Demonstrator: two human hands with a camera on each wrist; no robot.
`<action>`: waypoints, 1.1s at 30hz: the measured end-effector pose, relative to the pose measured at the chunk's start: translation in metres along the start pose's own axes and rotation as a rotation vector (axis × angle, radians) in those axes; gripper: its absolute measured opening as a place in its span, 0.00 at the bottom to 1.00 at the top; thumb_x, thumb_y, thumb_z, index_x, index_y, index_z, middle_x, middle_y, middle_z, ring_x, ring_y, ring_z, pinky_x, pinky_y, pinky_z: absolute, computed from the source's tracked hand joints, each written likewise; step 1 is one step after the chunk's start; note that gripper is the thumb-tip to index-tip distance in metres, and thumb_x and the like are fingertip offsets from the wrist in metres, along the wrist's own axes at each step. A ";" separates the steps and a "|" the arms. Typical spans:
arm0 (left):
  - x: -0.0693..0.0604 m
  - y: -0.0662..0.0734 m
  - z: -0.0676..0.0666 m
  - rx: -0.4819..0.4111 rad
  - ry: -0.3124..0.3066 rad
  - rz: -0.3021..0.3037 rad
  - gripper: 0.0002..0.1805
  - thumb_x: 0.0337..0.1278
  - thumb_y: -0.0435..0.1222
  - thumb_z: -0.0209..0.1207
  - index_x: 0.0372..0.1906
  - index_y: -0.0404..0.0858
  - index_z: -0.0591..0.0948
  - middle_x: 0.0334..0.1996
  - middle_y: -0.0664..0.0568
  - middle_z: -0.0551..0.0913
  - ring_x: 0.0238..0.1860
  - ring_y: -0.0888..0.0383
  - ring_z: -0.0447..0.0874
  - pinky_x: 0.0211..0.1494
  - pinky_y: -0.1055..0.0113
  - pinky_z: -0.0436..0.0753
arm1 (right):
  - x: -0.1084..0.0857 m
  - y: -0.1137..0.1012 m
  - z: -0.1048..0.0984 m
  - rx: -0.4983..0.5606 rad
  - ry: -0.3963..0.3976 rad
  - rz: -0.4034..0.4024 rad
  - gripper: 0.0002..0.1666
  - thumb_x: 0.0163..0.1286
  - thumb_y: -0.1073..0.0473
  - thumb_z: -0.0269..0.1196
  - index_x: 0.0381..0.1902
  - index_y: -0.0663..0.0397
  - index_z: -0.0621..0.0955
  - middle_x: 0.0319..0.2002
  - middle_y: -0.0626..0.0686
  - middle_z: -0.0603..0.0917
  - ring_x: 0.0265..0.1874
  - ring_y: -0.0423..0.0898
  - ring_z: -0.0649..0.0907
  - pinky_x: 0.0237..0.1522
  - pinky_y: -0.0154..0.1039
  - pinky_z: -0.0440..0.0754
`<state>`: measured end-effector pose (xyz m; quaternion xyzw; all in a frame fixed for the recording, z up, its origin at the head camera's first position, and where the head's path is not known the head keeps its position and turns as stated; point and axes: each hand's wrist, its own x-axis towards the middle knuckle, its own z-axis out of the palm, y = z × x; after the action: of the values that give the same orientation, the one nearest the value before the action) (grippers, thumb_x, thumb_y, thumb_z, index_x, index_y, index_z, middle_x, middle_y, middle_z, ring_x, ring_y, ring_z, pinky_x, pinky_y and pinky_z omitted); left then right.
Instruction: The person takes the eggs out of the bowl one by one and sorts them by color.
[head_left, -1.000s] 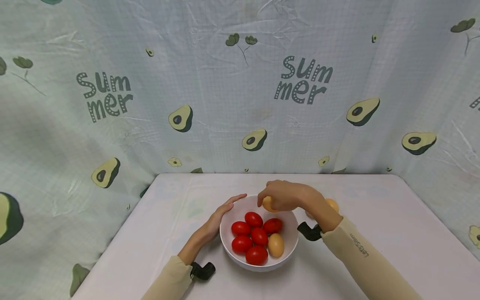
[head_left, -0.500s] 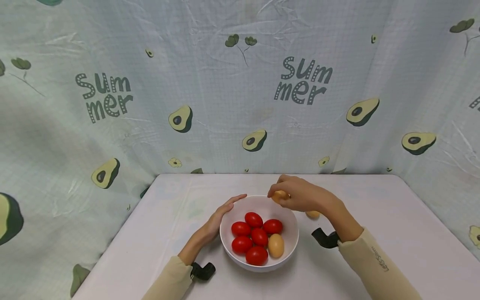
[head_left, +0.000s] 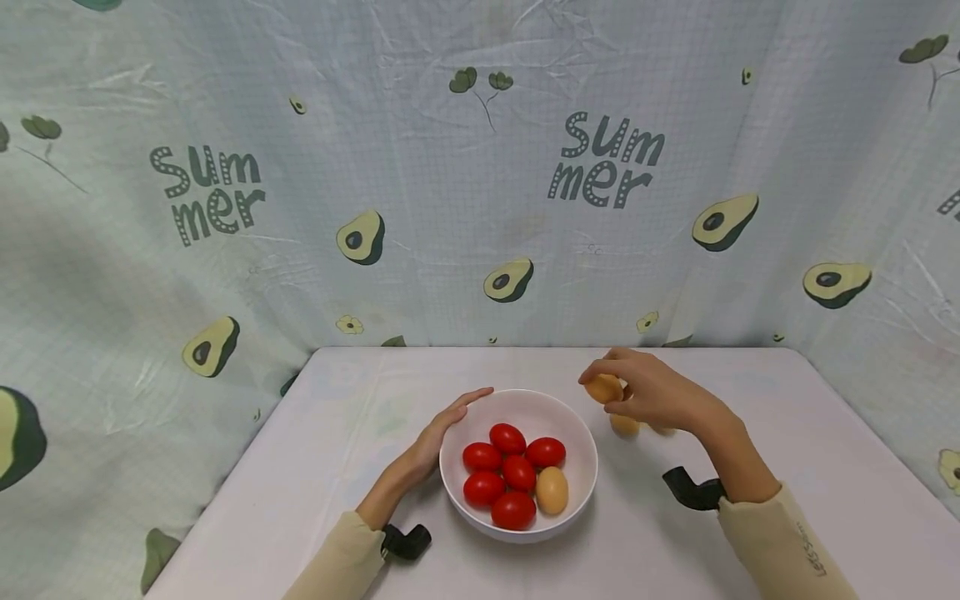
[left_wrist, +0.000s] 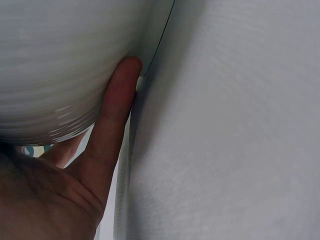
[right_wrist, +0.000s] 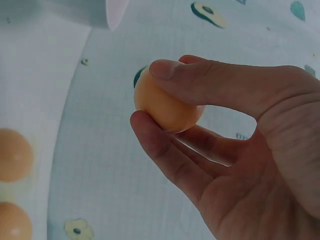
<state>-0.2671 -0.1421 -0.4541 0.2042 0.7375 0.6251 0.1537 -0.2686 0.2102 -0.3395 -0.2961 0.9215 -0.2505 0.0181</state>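
My right hand (head_left: 648, 387) pinches an orange-brown egg (head_left: 603, 389) between thumb and fingertips, above the table to the right of the bowl. The same egg (right_wrist: 167, 105) shows clearly in the right wrist view. A white bowl (head_left: 480, 423) holds several glossy red egg-shaped things (head_left: 513, 510) and one light brown egg (head_left: 552, 490). Along the bowl's left side rests my left hand (head_left: 433, 437), its fingers fairly straight. In the left wrist view, one finger (left_wrist: 112, 107) of it lies against the bowl's outer wall (left_wrist: 60, 65).
Below my right hand, a brown egg (head_left: 625, 426) lies on the white table (head_left: 712, 400), with another egg (head_left: 663, 431) partly hidden behind the hand. A cloth (head_left: 420, 167) printed with avocados hangs behind the table.
The right hand has carried the egg from above the bowl's far right part to the right, over the table. The left hand and the bowl have stayed put.
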 end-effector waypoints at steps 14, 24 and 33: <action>0.001 -0.001 0.000 -0.004 0.000 0.000 0.30 0.81 0.47 0.29 0.81 0.52 0.61 0.82 0.56 0.58 0.81 0.48 0.57 0.84 0.44 0.56 | -0.036 0.041 -0.014 -0.063 0.125 -0.015 0.22 0.64 0.65 0.72 0.55 0.47 0.85 0.49 0.50 0.84 0.44 0.44 0.80 0.42 0.35 0.86; 0.003 -0.001 -0.002 -0.006 -0.021 0.017 0.31 0.81 0.46 0.28 0.82 0.49 0.59 0.83 0.53 0.57 0.81 0.46 0.58 0.84 0.43 0.57 | -0.049 0.067 -0.017 -0.043 0.166 0.021 0.26 0.61 0.67 0.73 0.58 0.51 0.84 0.50 0.54 0.85 0.46 0.48 0.83 0.44 0.34 0.87; 0.003 -0.001 -0.003 -0.028 -0.044 0.023 0.31 0.81 0.46 0.27 0.83 0.47 0.58 0.83 0.49 0.56 0.81 0.43 0.58 0.84 0.42 0.56 | -0.054 0.087 -0.015 0.012 0.155 0.092 0.26 0.64 0.65 0.72 0.61 0.54 0.81 0.55 0.59 0.84 0.49 0.57 0.86 0.45 0.36 0.87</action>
<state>-0.2715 -0.1433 -0.4544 0.2240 0.7227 0.6326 0.1655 -0.2737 0.3082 -0.3736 -0.2332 0.9312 -0.2772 -0.0400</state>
